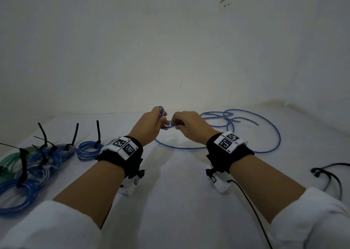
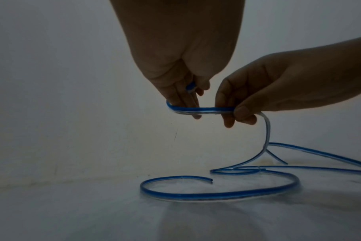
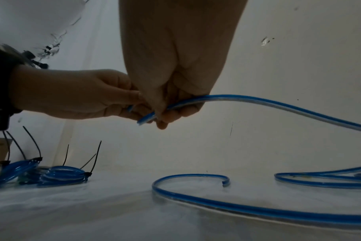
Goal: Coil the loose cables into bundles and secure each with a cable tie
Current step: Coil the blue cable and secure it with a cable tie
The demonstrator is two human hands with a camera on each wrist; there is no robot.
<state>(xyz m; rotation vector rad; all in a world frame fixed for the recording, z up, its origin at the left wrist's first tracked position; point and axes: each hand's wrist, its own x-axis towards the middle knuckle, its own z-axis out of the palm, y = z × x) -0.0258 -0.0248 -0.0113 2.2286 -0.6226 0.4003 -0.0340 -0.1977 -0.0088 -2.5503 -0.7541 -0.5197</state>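
A loose blue cable [image 1: 251, 150] sprawls over the white table at centre right, its free end [image 2: 210, 180] lying on the cloth. My left hand [image 1: 151, 122] holds one end of it raised above the table, a small loop of cable [image 1: 161, 109] wrapped round its fingers [image 2: 181, 97]. My right hand [image 1: 187, 124] pinches the same cable [image 2: 202, 110] just beside the left one, and the strand [image 3: 278, 104] runs off from it down to the table. Both hands are close together, a little above the surface.
Several coiled blue and green bundles [image 1: 37, 159] with black cable ties lie at the left, the nearest being a small blue coil [image 1: 88, 150]. Loose black cable ties [image 1: 329, 175] lie at the right edge. A white wall [image 1: 170, 50] rises close behind the table.
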